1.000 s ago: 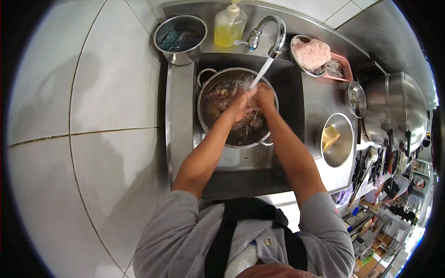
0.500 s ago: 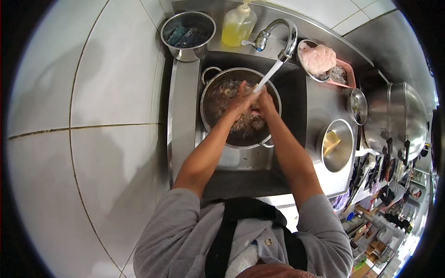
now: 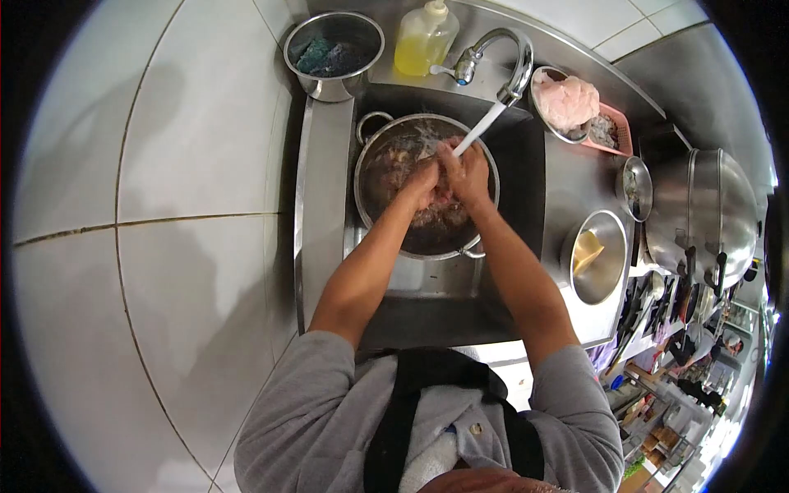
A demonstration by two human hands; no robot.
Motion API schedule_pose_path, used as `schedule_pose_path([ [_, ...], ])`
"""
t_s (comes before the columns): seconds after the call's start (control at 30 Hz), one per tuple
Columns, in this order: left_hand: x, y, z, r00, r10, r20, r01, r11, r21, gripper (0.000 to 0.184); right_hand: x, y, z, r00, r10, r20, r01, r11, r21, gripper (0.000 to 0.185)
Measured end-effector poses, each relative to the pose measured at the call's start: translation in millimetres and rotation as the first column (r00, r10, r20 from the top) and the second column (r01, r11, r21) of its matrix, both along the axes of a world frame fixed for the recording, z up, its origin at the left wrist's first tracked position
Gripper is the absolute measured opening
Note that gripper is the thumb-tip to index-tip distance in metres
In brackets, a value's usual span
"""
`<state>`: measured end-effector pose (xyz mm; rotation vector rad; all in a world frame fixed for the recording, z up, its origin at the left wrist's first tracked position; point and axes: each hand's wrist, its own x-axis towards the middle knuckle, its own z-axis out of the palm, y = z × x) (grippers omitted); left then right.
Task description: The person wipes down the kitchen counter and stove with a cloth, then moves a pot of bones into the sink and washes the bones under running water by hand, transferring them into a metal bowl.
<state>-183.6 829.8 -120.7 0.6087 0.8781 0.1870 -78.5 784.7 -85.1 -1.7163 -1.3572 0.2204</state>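
A two-handled metal pot (image 3: 362,209) sits in the steel sink (image 3: 427,285), holding dark water and reddish-brown pieces (image 3: 398,164). From the curved faucet (image 3: 523,66) water runs down onto my hands. My left hand (image 3: 424,181) is in the pot with its fingers curled, and what it holds is hidden. Close beside it, my right hand (image 3: 467,174) is bent over the pieces under the stream; its fingers look curled, and their grip is too blurred to make out.
Left of the faucet are a metal pot with scrubbers (image 3: 335,80) and a yellow soap bottle (image 3: 425,41). On the right stand a bowl of pale pink meat (image 3: 565,103), a pink basket (image 3: 622,129), bowls (image 3: 610,271) and a large steamer (image 3: 707,218). A distant person (image 3: 730,343) shows.
My hands have come closer together, and the left fingers that were spread are now curled. Water splashes at the pot's upper rim. The view has shifted slightly.
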Motion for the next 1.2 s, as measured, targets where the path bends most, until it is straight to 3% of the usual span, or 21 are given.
schedule_pose_path([
  [0.03,1,-4,-1,0.999,-0.043,-0.017,0.044,0.998,0.033,0.052,8,3,3,0.998,0.032,0.049,-0.024,0.987,-0.156,0.046],
  [0.13,4,-13,1,0.999,-0.035,-0.008,0.036,0.975,0.218,0.051,33,30,-21,0.919,-0.390,-0.062,0.277,0.747,-0.604,0.058],
  [0.2,8,-23,5,0.985,0.131,0.113,-0.166,0.898,0.407,0.052,33,27,-18,0.909,-0.381,-0.172,0.208,0.769,-0.605,0.066],
  [0.27,11,-15,6,0.956,0.248,0.159,-0.276,0.943,0.188,0.058,22,23,-19,0.933,-0.342,-0.110,0.194,0.739,-0.645,0.067],
  [0.37,1,1,5,0.942,0.322,0.096,-0.315,0.946,-0.082,0.080,-17,6,9,0.980,-0.198,-0.017,0.190,0.957,-0.219,0.046],
  [0.4,4,1,0,0.960,0.262,0.096,-0.265,0.964,0.022,0.082,-20,6,7,0.992,-0.124,0.016,0.125,0.992,-0.036,0.040],
  [0.43,8,0,-7,0.976,0.202,0.086,-0.212,0.969,0.126,0.085,-14,7,10,0.942,-0.249,-0.225,0.171,0.932,-0.319,0.028],
  [0.47,8,-5,-8,0.989,0.128,0.078,-0.145,0.945,0.292,0.079,23,13,-44,0.911,-0.102,-0.399,-0.021,0.956,-0.291,0.034],
  [0.53,10,-14,-2,0.988,0.142,0.054,-0.150,0.857,0.494,0.077,59,24,-77,0.574,-0.275,-0.772,-0.233,0.849,-0.475,0.049],
  [0.57,13,-14,7,0.975,0.213,0.069,-0.216,0.813,0.541,0.079,42,18,-52,0.563,-0.407,-0.719,-0.113,0.824,-0.555,0.046],
  [0.6,18,-14,15,0.954,0.285,0.089,-0.282,0.763,0.581,0.083,29,14,-34,0.769,-0.361,-0.528,0.001,0.826,-0.563,0.046],
  [0.63,18,-6,17,0.954,0.296,0.055,-0.291,0.861,0.417,0.084,17,10,-21,0.907,-0.308,-0.286,0.110,0.831,-0.545,0.047],
  [0.67,19,-1,16,0.958,0.276,0.081,-0.286,0.876,0.389,0.080,10,6,-18,0.968,-0.250,-0.019,0.207,0.840,-0.502,0.047],
  [0.7,19,5,14,0.961,0.256,0.107,-0.278,0.889,0.365,0.076,6,2,-36,0.985,-0.166,0.055,0.171,0.980,-0.099,0.045],
  [0.8,11,3,24,0.973,0.171,0.155,-0.206,0.945,0.255,0.072,33,2,-41,0.995,-0.031,0.097,0.043,0.992,-0.121,0.044],
  [0.83,8,-2,32,0.977,0.133,0.168,-0.167,0.963,0.209,0.073,16,5,1,0.908,-0.234,-0.349,0.119,0.940,-0.320,0.053],
  [0.93,10,-2,10,0.946,0.074,0.315,-0.117,0.986,0.119,0.085,30,8,-23,0.941,-0.286,-0.183,0.204,0.906,-0.370,0.062],
  [0.97,12,-5,6,0.936,0.108,0.335,-0.161,0.978,0.134,0.087,40,12,-39,0.964,-0.266,0.006,0.237,0.847,-0.475,0.069],
  [1.07,8,-19,15,0.924,0.117,0.364,-0.212,0.949,0.233,0.091,59,14,-50,0.869,-0.377,-0.319,0.094,0.760,-0.644,0.070],
  [1.1,5,-20,19,0.950,0.068,0.305,-0.164,0.939,0.301,0.086,31,16,10,0.668,-0.559,-0.491,0.107,0.725,-0.681,0.071],
  [1.2,1,-18,22,0.977,0.068,0.203,-0.135,0.931,0.340,0.071,40,19,-8,0.892,-0.307,-0.331,0.010,0.747,-0.665,0.070],
])
